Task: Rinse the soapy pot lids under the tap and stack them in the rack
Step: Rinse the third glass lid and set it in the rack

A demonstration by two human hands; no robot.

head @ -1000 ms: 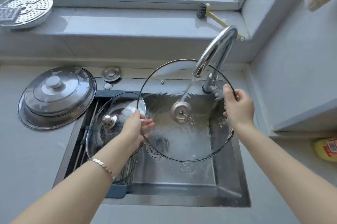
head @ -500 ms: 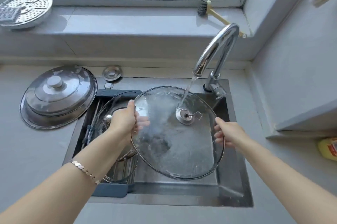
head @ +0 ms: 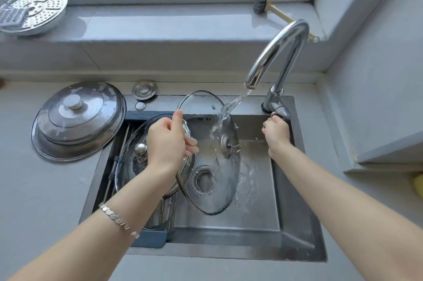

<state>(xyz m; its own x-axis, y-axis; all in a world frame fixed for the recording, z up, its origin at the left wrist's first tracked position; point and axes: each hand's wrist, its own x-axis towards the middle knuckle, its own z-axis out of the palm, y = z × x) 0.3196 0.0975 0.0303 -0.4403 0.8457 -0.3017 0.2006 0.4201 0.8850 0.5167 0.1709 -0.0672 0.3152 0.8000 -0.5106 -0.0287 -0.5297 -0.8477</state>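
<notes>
Under the tap (head: 278, 52), water runs from the spout onto a glass lid (head: 211, 166) held on edge over the sink (head: 295, 230), its metal knob (head: 226, 144) turned toward the tap side. Left of the tap, the left hand (head: 168, 141) grips the lid's rim, thumb up along the edge and fingers (head: 191, 144) curled behind the glass, so they are clenched on the lid. At the tap's base, the right hand (head: 275, 132) sits against the lever (head: 280, 110), well apart from the lid; its fingers seem wrapped at the lever, but I cannot tell how firmly they close. Water splashes off the glass into the basin below the spout

Further left of the tap, a second glass lid (head: 132, 161) leans in the rack (head: 148, 238) that sits in the sink's left part, partly behind the left wrist, which wears a bracelet (head: 117, 220). Beyond that, on the surface (head: 34, 200), a steel lid (head: 77, 120) lies knob up. A small metal plug (head: 144, 90) rests on the ledge between the steel lid and the tap. Behind the tap on the sill (head: 160, 26) lies a brush (head: 270, 7), and far left on the same sill a perforated steamer tray (head: 33, 11)
</notes>
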